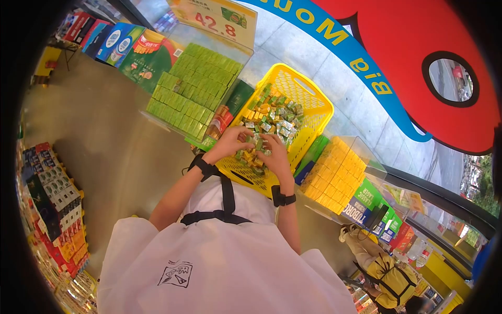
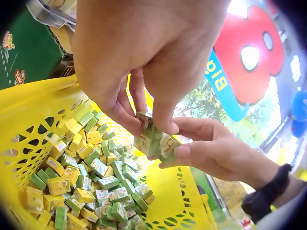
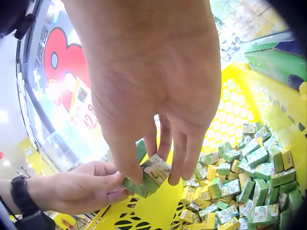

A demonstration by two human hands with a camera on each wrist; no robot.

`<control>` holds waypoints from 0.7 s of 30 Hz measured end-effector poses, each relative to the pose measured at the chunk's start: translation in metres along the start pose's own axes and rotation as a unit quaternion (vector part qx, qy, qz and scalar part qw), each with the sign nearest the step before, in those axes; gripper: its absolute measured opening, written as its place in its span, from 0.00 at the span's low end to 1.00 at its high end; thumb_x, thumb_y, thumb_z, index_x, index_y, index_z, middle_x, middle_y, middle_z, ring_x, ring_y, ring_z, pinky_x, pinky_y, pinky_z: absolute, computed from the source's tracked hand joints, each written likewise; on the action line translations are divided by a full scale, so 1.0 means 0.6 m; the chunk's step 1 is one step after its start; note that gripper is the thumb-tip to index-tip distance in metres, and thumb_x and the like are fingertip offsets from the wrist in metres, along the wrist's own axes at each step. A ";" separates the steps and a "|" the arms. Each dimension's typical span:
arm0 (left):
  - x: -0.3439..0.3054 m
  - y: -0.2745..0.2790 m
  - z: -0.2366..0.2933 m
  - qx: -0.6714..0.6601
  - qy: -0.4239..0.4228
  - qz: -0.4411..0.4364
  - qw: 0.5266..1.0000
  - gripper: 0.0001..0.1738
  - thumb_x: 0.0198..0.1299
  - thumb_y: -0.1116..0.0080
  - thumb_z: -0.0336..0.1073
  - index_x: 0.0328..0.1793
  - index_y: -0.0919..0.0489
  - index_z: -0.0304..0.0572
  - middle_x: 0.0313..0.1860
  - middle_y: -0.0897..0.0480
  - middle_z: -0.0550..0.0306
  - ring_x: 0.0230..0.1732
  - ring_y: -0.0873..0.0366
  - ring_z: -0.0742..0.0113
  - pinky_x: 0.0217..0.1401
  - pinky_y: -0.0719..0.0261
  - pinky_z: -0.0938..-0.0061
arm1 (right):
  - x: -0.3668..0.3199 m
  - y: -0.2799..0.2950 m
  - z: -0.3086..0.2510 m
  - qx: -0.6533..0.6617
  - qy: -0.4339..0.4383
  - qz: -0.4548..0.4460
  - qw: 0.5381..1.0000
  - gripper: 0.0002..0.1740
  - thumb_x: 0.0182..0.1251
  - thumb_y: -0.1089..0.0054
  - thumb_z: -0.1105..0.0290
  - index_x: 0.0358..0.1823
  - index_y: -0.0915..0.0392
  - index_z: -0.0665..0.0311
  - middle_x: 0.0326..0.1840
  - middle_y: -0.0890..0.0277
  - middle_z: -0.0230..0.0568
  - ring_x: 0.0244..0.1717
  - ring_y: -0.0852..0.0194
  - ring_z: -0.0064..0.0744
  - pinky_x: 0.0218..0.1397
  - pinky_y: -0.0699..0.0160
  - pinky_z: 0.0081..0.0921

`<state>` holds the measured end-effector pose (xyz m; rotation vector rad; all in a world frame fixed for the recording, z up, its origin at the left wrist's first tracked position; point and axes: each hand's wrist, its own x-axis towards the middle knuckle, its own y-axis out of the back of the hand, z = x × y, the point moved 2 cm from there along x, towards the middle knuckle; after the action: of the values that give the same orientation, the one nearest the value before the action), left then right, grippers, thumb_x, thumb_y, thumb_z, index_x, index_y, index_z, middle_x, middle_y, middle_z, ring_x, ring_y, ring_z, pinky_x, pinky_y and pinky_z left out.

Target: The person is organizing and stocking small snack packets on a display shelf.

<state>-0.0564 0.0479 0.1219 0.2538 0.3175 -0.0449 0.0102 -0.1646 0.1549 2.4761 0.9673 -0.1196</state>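
Observation:
Over a yellow basket (image 1: 314, 107) full of small green and yellow boxes (image 1: 285, 125), both hands meet. My left hand (image 1: 234, 142) pinches small green boxes (image 2: 149, 136) between thumb and fingers. From the other side, my right hand (image 1: 275, 156) grips them too, its thumb on a box face in the left wrist view. The right wrist view shows a green and white box (image 3: 154, 173) held between the fingertips of both hands, above the basket's wall. How many boxes are held, I cannot tell.
Left of the basket is a clear bin of stacked green boxes (image 1: 193, 89); on its right, a bin of yellow boxes (image 1: 334, 175). Beer cartons (image 1: 149, 57) line the window. A person with a yellow backpack (image 1: 395, 277) is at the lower right.

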 end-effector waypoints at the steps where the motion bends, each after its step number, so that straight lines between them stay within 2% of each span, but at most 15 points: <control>1: -0.003 -0.002 0.004 0.000 0.000 0.000 1.000 0.26 0.60 0.18 0.37 0.64 0.13 0.39 0.51 0.13 0.54 0.47 0.13 0.66 0.53 0.12 0.68 | 0.000 -0.001 -0.007 0.000 0.000 0.000 1.000 0.33 0.62 0.22 0.73 0.70 0.20 0.63 0.64 0.22 0.46 0.60 0.14 0.46 0.61 0.12 0.41; 3: -0.017 0.000 0.019 -0.066 -0.061 0.048 0.995 0.25 0.63 0.19 0.38 0.64 0.12 0.39 0.49 0.13 0.51 0.46 0.11 0.66 0.52 0.12 0.67 | 0.000 -0.006 -0.032 0.003 0.058 0.006 0.998 0.32 0.61 0.22 0.75 0.68 0.19 0.64 0.65 0.22 0.47 0.60 0.14 0.46 0.62 0.12 0.41; 4: -0.021 -0.001 0.024 -0.066 -0.061 0.048 0.995 0.25 0.63 0.19 0.38 0.64 0.12 0.39 0.49 0.13 0.51 0.46 0.11 0.66 0.52 0.12 0.67 | -0.002 -0.005 -0.038 0.003 0.058 0.006 0.998 0.32 0.61 0.22 0.75 0.68 0.19 0.64 0.65 0.22 0.47 0.60 0.14 0.46 0.62 0.12 0.41; 6: -0.033 0.008 0.024 -0.129 -0.002 0.046 0.991 0.24 0.70 0.24 0.38 0.69 0.14 0.37 0.57 0.13 0.49 0.55 0.10 0.66 0.58 0.13 0.69 | -0.002 -0.009 -0.060 0.020 0.074 0.000 0.997 0.31 0.59 0.22 0.77 0.66 0.18 0.65 0.64 0.21 0.47 0.61 0.14 0.49 0.63 0.13 0.41; 7: -0.034 0.004 0.019 -0.129 -0.002 0.046 0.991 0.24 0.70 0.24 0.38 0.69 0.14 0.37 0.57 0.13 0.49 0.55 0.10 0.66 0.58 0.13 0.69 | -0.004 -0.009 -0.067 0.020 0.074 0.000 0.997 0.31 0.59 0.22 0.77 0.66 0.18 0.65 0.64 0.21 0.47 0.61 0.14 0.49 0.63 0.13 0.41; 9: -0.038 0.006 0.010 -0.209 0.011 0.042 0.977 0.25 0.73 0.25 0.41 0.67 0.14 0.30 0.57 0.11 0.50 0.50 0.11 0.69 0.54 0.12 0.70 | -0.003 -0.011 -0.084 0.027 0.100 0.006 0.995 0.31 0.57 0.21 0.78 0.65 0.18 0.65 0.62 0.18 0.48 0.61 0.15 0.53 0.64 0.15 0.42; 12: -0.046 0.015 0.007 -0.216 0.020 0.025 0.976 0.25 0.74 0.27 0.41 0.67 0.15 0.27 0.55 0.10 0.53 0.50 0.12 0.73 0.52 0.14 0.73 | 0.000 -0.015 -0.093 0.024 0.126 -0.005 0.992 0.32 0.56 0.20 0.78 0.65 0.18 0.65 0.62 0.17 0.49 0.61 0.15 0.56 0.65 0.15 0.42; 16: -0.050 0.026 0.009 -0.222 0.024 0.019 0.975 0.24 0.75 0.27 0.42 0.66 0.14 0.28 0.48 0.08 0.57 0.47 0.14 0.76 0.48 0.15 0.75 | -0.002 -0.011 -0.111 -0.012 0.158 -0.019 0.987 0.34 0.56 0.20 0.79 0.68 0.18 0.63 0.62 0.16 0.48 0.62 0.15 0.56 0.64 0.16 0.43; 18: -0.050 0.030 0.012 -0.214 0.027 0.004 0.976 0.23 0.76 0.29 0.43 0.64 0.12 0.29 0.45 0.08 0.59 0.44 0.16 0.78 0.44 0.18 0.76 | -0.002 -0.013 -0.116 -0.040 0.206 -0.004 0.978 0.36 0.57 0.20 0.79 0.70 0.18 0.62 0.63 0.16 0.47 0.57 0.14 0.51 0.61 0.15 0.40; 19: -0.052 0.033 0.013 -0.214 0.026 0.004 0.977 0.23 0.76 0.29 0.43 0.64 0.12 0.29 0.45 0.08 0.59 0.44 0.16 0.78 0.44 0.18 0.76 | -0.004 -0.016 -0.120 -0.040 0.206 -0.004 0.978 0.36 0.57 0.20 0.79 0.70 0.18 0.62 0.63 0.16 0.47 0.57 0.14 0.51 0.61 0.15 0.40; 21: -0.052 0.033 0.016 -0.225 0.029 -0.005 0.974 0.23 0.76 0.29 0.44 0.63 0.12 0.29 0.44 0.08 0.60 0.41 0.16 0.78 0.43 0.19 0.76 | -0.007 -0.016 -0.125 0.023 0.117 -0.043 0.992 0.37 0.57 0.20 0.79 0.72 0.19 0.61 0.62 0.17 0.46 0.50 0.16 0.45 0.56 0.15 0.37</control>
<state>-0.0813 0.0650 0.1450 -0.1959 0.3775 0.0258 -0.0059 -0.1263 0.2179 2.5315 1.1818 0.1257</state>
